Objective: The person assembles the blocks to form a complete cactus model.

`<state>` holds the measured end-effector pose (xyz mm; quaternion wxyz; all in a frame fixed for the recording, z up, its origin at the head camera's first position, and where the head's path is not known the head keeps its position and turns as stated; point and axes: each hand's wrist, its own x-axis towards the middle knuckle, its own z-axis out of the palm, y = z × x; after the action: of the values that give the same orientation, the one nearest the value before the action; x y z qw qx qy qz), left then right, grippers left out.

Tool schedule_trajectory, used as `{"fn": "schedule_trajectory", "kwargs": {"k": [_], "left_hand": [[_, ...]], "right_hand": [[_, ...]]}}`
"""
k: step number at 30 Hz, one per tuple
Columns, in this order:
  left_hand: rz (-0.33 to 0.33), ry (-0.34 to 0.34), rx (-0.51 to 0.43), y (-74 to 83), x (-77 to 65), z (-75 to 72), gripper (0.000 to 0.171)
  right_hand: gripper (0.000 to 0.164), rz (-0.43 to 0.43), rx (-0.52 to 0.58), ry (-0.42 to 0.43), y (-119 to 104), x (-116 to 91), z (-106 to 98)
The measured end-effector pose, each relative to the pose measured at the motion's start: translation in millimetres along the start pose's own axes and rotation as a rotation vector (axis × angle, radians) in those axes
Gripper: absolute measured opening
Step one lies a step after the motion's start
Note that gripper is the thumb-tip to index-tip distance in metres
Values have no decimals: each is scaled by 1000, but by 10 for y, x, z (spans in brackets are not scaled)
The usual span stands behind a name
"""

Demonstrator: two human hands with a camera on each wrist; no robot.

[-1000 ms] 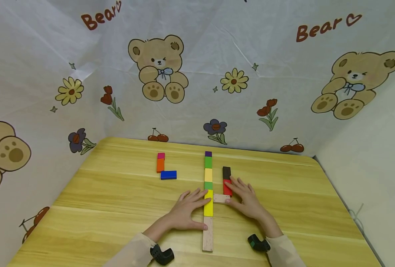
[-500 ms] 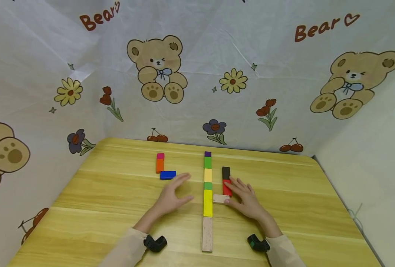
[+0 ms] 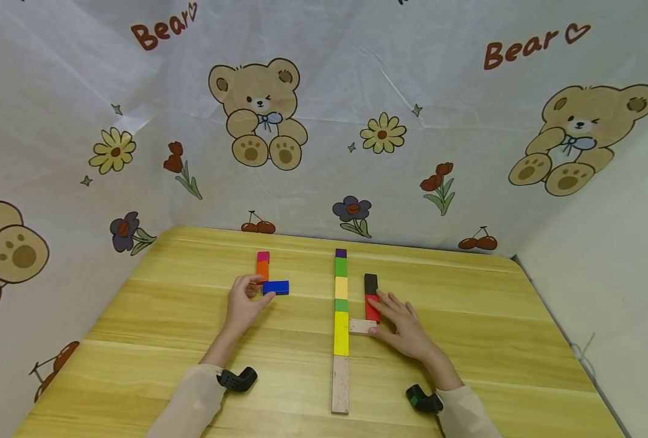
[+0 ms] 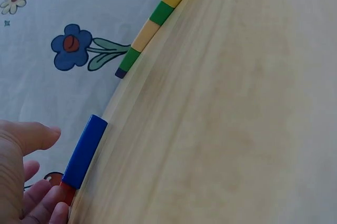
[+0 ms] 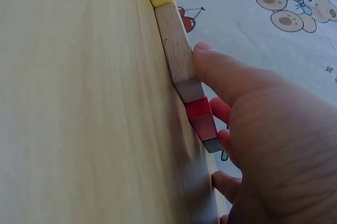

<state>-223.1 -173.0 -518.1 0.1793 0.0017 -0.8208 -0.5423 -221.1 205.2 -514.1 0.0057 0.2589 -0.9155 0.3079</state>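
In the head view, my left hand (image 3: 241, 307) is at the blue block (image 3: 278, 287), thumb by its near edge and fingers bent beside the orange block (image 3: 262, 269). In the left wrist view, a gap shows between the thumb (image 4: 41, 135) and the blue block. A pink block (image 3: 263, 256) adjoins the orange one. My right hand (image 3: 408, 334) rests with spread fingers at the red block (image 3: 371, 311), its thumb touching the short bare-wood block (image 3: 360, 326). Behind the red block lies a black block (image 3: 371, 283).
A straight column runs down the table (image 3: 466, 340): purple (image 3: 341, 253), green, cream (image 3: 341, 287), green, yellow (image 3: 341, 333) and long bare-wood (image 3: 341, 384) blocks. The short wood block abuts its right side. A bear-print cloth (image 3: 324, 182) hangs behind the table.
My left hand has left the yellow block and long wood block in the column and moved left to the blue and orange blocks. The right hand has stayed in place.
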Motion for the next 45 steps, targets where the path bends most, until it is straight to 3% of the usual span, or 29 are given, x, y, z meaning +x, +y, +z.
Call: {"fn": "schedule_trajectory", "kwargs": {"k": [12,27,45], "left_hand": [[-77,-7,84,-61,15,33,40],[-69,-57,208,-76,42,77,54],[-35,-21,200,-69,44,64,32]], "right_hand": [[64,-22,-12,20,-2,-13,12],[65,6,6,-4,8,-4,-4],[65,-3,8,-5,6,-1,-9]]}}
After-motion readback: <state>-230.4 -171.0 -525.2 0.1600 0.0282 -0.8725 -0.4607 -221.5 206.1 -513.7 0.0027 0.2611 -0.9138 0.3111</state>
